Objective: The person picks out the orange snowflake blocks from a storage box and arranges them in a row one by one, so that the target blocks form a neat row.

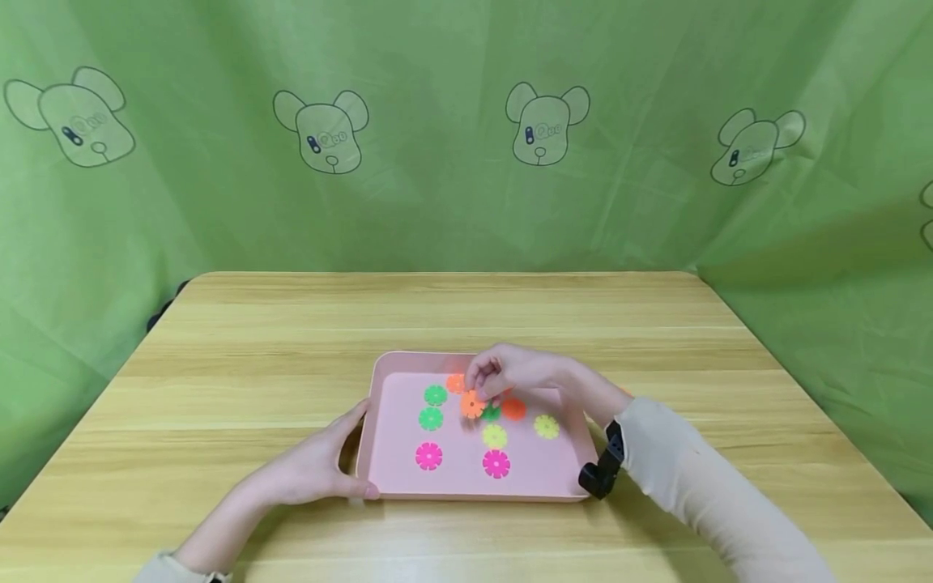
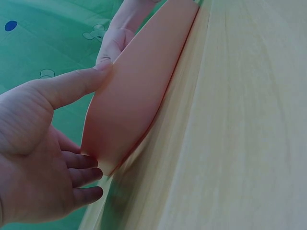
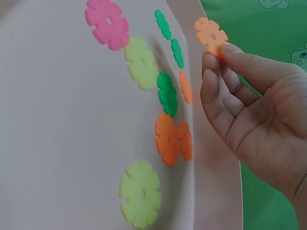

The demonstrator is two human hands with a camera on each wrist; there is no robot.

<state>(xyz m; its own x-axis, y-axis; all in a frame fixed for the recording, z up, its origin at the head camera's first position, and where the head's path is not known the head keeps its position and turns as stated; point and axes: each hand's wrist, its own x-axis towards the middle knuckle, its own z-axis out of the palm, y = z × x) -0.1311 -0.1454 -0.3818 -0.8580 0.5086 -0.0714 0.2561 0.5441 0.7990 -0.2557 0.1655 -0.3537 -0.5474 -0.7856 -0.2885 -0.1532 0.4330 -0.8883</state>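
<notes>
A thin orange notched disc with a centre hole (image 1: 472, 404) is pinched between the thumb and fingers of my right hand (image 1: 513, 370), held above the far side of a shallow pink tray (image 1: 459, 486). The right wrist view shows the same orange disc (image 3: 211, 36) standing out past the fingertips. My left hand (image 1: 313, 465) is spread around the tray's near left corner. Its thumb touches the rim and its other fingers lie loosely along the outside wall. Several notched discs lie in the tray: pink (image 1: 496, 464), yellow (image 1: 546, 427), green (image 1: 431, 419) and orange (image 1: 513, 409).
The tray stands near the front middle of a wooden table (image 1: 291, 324). A green curtain with bear-head outlines (image 1: 437, 202) hangs behind and beside the table. A black wrist camera (image 1: 603, 470) on the right arm overlaps the tray's near right corner.
</notes>
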